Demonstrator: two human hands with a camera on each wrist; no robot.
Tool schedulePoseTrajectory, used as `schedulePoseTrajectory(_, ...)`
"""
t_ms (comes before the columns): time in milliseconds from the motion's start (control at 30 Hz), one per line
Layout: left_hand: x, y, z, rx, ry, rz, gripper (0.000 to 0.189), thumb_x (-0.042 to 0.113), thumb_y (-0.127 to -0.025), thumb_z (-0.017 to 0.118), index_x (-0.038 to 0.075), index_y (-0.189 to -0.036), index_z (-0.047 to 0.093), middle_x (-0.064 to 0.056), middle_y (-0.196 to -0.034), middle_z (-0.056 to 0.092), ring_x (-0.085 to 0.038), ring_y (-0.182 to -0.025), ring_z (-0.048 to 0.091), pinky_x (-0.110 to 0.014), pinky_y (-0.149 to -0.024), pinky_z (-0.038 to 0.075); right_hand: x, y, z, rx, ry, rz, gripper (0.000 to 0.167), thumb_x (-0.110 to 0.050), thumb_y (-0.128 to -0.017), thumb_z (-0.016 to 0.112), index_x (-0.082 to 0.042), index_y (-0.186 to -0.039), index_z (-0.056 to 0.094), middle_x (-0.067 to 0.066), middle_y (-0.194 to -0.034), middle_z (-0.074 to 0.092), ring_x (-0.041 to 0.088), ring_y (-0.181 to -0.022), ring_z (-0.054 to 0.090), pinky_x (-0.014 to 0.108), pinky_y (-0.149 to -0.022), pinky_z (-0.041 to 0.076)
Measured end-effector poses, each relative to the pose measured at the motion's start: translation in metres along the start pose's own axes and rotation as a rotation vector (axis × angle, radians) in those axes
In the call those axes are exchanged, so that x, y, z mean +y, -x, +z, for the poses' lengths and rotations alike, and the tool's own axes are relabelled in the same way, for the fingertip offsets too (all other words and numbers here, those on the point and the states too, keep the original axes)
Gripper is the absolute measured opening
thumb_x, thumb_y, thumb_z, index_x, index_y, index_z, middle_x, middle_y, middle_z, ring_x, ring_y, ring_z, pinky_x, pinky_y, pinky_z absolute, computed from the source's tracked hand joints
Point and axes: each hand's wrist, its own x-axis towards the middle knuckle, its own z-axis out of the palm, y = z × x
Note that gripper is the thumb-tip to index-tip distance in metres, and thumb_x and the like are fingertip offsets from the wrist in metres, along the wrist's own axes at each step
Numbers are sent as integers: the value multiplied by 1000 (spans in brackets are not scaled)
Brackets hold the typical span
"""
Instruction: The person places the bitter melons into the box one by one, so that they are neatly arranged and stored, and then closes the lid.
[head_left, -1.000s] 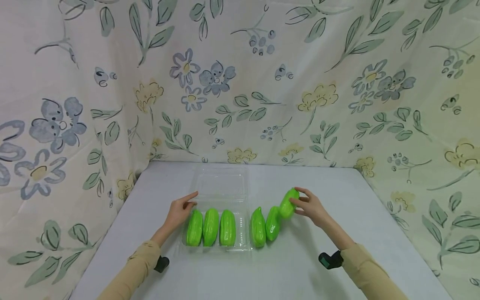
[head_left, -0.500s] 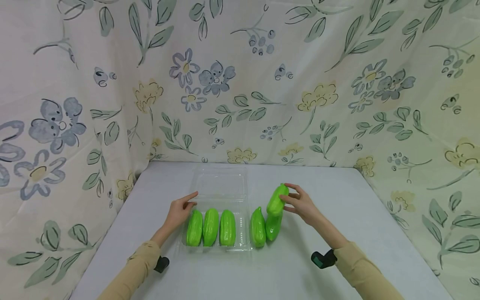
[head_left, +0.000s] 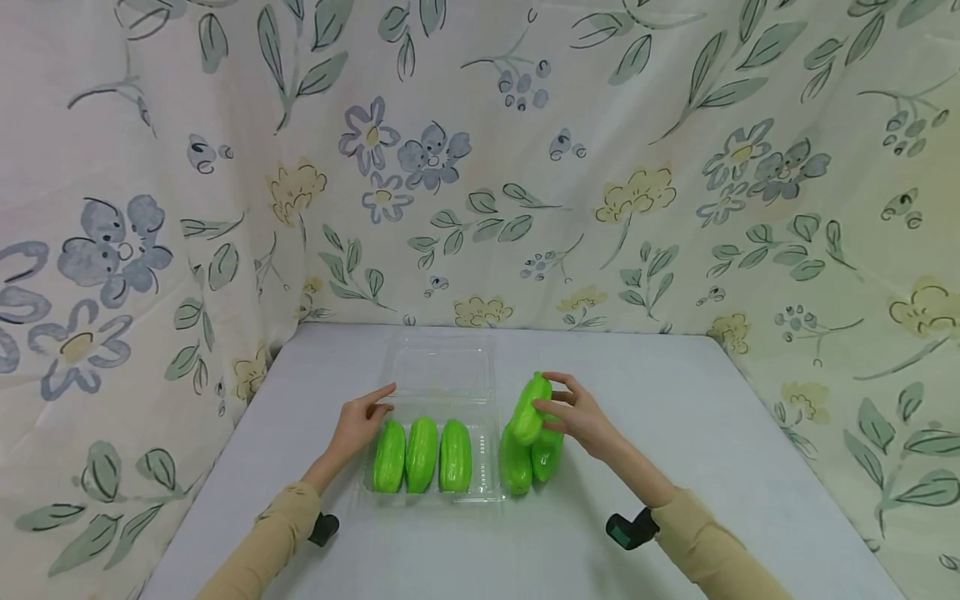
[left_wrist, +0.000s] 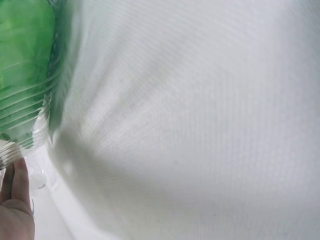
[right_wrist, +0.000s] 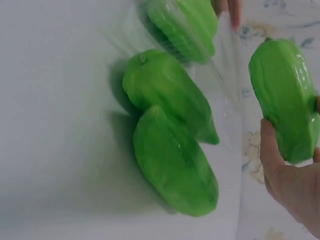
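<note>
My right hand (head_left: 588, 423) grips a glossy, ridged, bright-green papaya (head_left: 532, 407) with thumb and fingertips. It hangs tilted over two more green papayas on the table, partly covering the left one (head_left: 517, 467) and the right one (head_left: 547, 458). In the right wrist view the held papaya (right_wrist: 284, 97) is apart from that pair. Three green papayas (head_left: 422, 454) lie side by side in a clear plastic clamshell box (head_left: 483, 492) whose lid (head_left: 441, 371) is folded back. At its left rim, near the hinge, my left hand (head_left: 358, 425) touches the box with extended fingers.
A white cloth-covered table (head_left: 660, 392) lies beneath everything. Behind it and at both sides hangs a floral curtain (head_left: 480, 250). Dark wrist-worn devices (head_left: 632, 528) sit at both sleeves. The box's right edge lies close to the loose papayas.
My right hand has carried the green papaya leftwards, from beside the loose pair to above it and nearer the box. The left hand has stayed at the box's rim.
</note>
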Motion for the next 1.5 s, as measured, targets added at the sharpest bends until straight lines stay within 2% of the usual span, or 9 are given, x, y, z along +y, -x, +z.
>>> schedulePoseTrajectory(267, -2, 0, 0, 8, 1, 6, 40, -7, -91, 53, 5, -129, 58, -26, -99, 70, 0, -43, 33, -20, -42, 31, -2, 2, 23, -6, 11, -14, 60, -15, -89, 65, -13, -141, 35, 24, -133, 41, 21, -103, 56, 46, -92, 50)
schedulePoseTrajectory(533, -2, 0, 1, 10, 11, 2, 41, -7, -91, 53, 5, -130, 58, -26, -100, 70, 0, -43, 32, -20, -42, 31, 4, 4, 46, 1, 104, -71, 60, -16, -85, 71, -14, -137, 42, 23, -131, 48, 22, -102, 60, 39, -82, 54)
schedulePoseTrajectory(767, -3, 0, 1, 12, 14, 12, 40, -8, -91, 53, 4, -129, 59, -26, -99, 70, 0, -44, 34, -20, -42, 32, 14, 5, 64, 12, 209, -129, 57, -17, -83, 73, -14, -133, 46, 21, -127, 52, 30, -105, 58, 39, -81, 52)
schedulePoseTrajectory(1167, -3, -1, 1, 12, 11, -5, 41, -7, -91, 53, 5, -129, 58, -25, -98, 70, 0, -43, 30, -19, -42, 30, 20, 7, 72, 1, 282, -179, 55, -18, -80, 76, -18, -128, 50, 19, -126, 53, 32, -105, 57, 39, -79, 52)
schedulePoseTrajectory(1333, -4, -2, 2, 10, 8, -17, 40, -7, -91, 53, 3, -130, 58, -25, -99, 70, 0, -43, 30, -20, -42, 31, 21, 7, 75, 15, 343, -253, 55, -17, -79, 77, -15, -127, 52, 17, -127, 55, 35, -105, 58, 42, -80, 53)
schedulePoseTrajectory(1500, -5, -2, 3, 7, 5, -22, 41, -7, -91, 53, 3, -129, 58, -25, -100, 70, 0, -44, 32, -20, -42, 31, 24, 8, 78, 23, 420, -340, 56, -15, -77, 78, -13, -127, 52, 15, -125, 56, 32, -100, 60, 34, -78, 54)
